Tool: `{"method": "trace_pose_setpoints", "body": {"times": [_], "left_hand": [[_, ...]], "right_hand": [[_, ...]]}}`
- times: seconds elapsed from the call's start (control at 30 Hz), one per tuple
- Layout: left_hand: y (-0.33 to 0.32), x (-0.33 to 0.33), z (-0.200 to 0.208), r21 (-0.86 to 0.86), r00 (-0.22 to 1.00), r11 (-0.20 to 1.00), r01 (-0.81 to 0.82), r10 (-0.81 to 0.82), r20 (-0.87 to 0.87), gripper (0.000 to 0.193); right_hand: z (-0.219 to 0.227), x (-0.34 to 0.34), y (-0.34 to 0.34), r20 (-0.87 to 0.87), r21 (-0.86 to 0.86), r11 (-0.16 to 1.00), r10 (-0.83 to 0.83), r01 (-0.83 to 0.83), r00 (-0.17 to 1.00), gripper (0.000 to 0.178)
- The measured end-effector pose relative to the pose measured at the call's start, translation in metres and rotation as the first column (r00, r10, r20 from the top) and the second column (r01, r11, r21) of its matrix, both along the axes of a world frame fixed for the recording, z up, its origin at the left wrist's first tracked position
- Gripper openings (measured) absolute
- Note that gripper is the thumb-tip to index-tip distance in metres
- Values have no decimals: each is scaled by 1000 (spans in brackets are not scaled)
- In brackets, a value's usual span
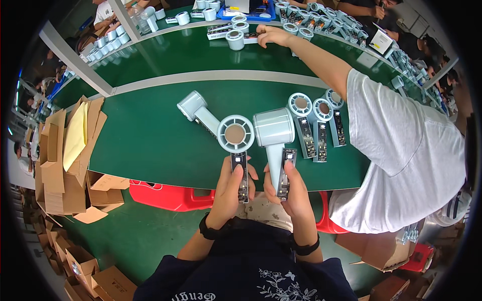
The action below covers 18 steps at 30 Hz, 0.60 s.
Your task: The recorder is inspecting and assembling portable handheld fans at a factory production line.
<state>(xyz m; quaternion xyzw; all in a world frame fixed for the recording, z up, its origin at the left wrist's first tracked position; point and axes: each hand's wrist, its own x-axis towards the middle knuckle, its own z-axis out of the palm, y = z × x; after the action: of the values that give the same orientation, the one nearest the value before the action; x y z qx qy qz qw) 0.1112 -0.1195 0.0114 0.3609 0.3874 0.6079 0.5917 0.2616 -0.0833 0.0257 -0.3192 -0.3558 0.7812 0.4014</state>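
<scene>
My left hand [226, 186] is closed round the handle of a pale blue handheld fan [235, 120], its round vented face turned up and a dark circuit board showing along the handle. In my right hand [296, 186] is a second handheld fan [274, 126], tilted so its smooth cylindrical side shows; the thumb presses on its bare circuit board. Both are held over the near edge of the green table [150, 135]. Just beyond the left fan lies another handheld fan [199, 111] on its side. Several more fans [321, 123] with exposed boards lie to the right.
A co-worker in a grey shirt [401, 145] sits at right, one arm reaching across to fans [235, 39] on the far bench. Cardboard boxes [56, 165] stand at left. Red stools [165, 195] sit below the table edge. A metal frame bar [211, 76] crosses behind the table.
</scene>
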Motion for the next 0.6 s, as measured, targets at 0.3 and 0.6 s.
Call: {"method": "trace_pose_setpoints", "body": {"times": [0.3,0.6], "left_hand": [[20,19,-2,-127,995,988,88,-82,48,30],[42,31,-13,-191,998,980,55,-50,31,32]], "right_hand": [[-10,39,-3,142,63,989,-144,136,979,42],[-1,98,-18,374,167,957,-285,238,883,34]]}}
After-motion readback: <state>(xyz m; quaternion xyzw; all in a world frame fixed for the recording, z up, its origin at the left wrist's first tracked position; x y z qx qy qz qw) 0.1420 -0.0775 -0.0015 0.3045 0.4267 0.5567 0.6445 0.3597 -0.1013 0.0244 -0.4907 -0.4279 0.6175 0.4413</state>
